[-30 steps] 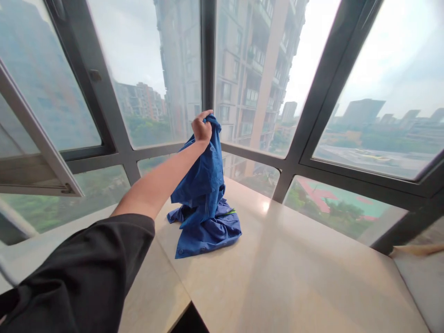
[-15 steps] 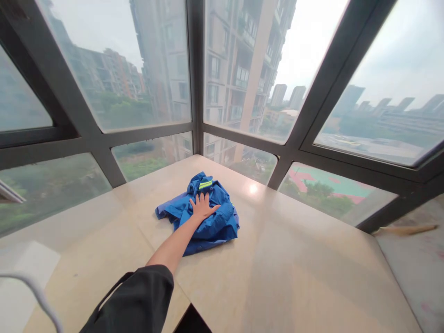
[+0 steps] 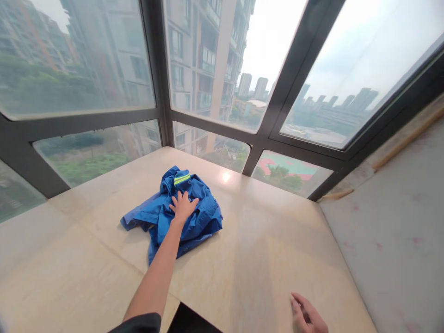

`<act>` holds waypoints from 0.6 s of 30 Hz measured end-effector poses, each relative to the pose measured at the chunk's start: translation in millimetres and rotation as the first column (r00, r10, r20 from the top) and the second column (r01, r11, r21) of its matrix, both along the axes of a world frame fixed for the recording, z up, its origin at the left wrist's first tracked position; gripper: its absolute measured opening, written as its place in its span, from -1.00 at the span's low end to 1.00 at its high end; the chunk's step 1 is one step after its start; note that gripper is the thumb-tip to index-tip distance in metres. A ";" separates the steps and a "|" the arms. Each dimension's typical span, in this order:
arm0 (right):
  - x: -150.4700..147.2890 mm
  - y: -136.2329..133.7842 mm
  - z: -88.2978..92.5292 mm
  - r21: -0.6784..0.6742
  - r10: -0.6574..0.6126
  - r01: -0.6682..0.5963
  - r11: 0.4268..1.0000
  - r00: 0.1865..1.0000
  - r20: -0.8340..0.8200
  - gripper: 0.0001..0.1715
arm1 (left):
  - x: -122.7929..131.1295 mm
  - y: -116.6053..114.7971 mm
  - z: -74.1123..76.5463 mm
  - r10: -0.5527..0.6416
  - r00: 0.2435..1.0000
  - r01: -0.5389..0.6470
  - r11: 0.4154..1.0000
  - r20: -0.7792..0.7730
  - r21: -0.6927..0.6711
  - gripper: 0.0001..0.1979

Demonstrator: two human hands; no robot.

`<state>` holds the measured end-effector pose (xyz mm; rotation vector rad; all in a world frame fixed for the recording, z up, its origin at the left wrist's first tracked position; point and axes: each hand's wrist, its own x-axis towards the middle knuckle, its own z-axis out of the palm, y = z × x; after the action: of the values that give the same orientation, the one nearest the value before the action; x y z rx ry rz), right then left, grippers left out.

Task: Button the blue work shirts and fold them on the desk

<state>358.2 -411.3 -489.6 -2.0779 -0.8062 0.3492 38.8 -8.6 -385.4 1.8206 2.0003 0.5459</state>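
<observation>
A crumpled blue jacket (image 3: 204, 210), with a yellow-green reflective strip near its top, lies in a heap on the pale tabletop-like surface (image 3: 277, 240). My left hand (image 3: 182, 207) rests on the middle of the heap, palm down, its fingers spread and slightly bent over the cloth. A lighter blue-purple part of the jacket reaches out to the left. At the bottom right, well apart from the jacket, my right hand (image 3: 308, 315) hovers low with its fingers curled in; nothing can be seen in it.
Dark window frames (image 3: 166, 125) meet in a corner behind the surface, with buildings and trees outside. A pale patterned wall (image 3: 398, 240) borders the right side. A black gap or dark object (image 3: 190, 320) shows at the bottom centre.
The view has turned to the right, so the jacket appears further left. My right hand has come into view. My left hand stays on the jacket, its fingers a little more bent.
</observation>
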 end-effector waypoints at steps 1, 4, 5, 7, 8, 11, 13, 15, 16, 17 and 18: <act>1.6 2.4 3.3 -0.014 0.013 -0.013 1.000 0.999 -0.045 -0.51 | 5.0 -8.7 6.6 0.021 0.999 -0.023 0.998 0.034 0.060 -0.28; 5.8 15.1 13.6 -0.055 0.068 -0.080 0.995 0.978 -0.195 -0.49 | 32.9 -48.6 18.8 -0.016 0.990 -0.038 0.926 0.140 0.375 -0.36; 7.2 20.7 16.2 -0.035 0.084 -0.094 0.995 0.970 -0.227 -0.48 | 45.6 -65.3 18.8 -0.080 0.980 -0.014 0.888 0.182 0.460 -0.41; 9.5 32.9 19.2 0.034 0.036 -0.029 0.999 0.973 -0.228 -0.47 | 73.2 -100.2 10.9 -0.264 0.932 0.086 0.827 0.249 0.556 -0.49; 10.2 38.9 19.4 0.073 -0.022 0.037 0.997 0.979 -0.205 -0.46 | 86.8 -117.4 3.1 -0.367 0.888 0.160 0.812 0.278 0.562 -0.53; 9.8 52.4 16.0 0.129 -0.167 0.177 0.976 0.982 -0.083 -0.47 | 120.5 -163.1 -30.5 -0.620 0.664 0.440 0.775 0.418 0.453 -0.63; 8.2 56.1 12.0 0.129 -0.189 0.192 0.973 0.981 -0.028 -0.49 | 132.7 -186.8 -54.8 -0.673 0.544 0.599 0.730 0.501 0.330 -0.70; 6.9 55.7 8.0 0.147 -0.174 0.172 0.974 0.985 0.003 -0.52 | 136.2 -203.6 -74.2 -0.677 0.509 0.659 0.704 0.532 0.265 -0.75; 6.6 54.5 6.2 0.163 -0.162 0.157 0.974 0.987 0.014 -0.53 | 135.4 -209.2 -81.1 -0.681 0.502 0.670 0.696 0.533 0.257 -0.77; 6.4 53.3 4.7 0.179 -0.148 0.142 0.974 0.989 0.024 -0.55 | 133.8 -213.0 -85.8 -0.685 0.497 0.674 0.691 0.532 0.261 -0.77; 6.3 52.1 3.4 0.190 -0.139 0.131 0.973 0.990 0.032 -0.56 | 131.9 -214.9 -88.5 -0.683 0.495 0.673 0.692 0.537 0.261 -0.77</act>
<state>364.5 -359.2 -486.1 -1.9569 -0.6914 0.1467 170.6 -223.5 -473.9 1.9196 0.7387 0.7457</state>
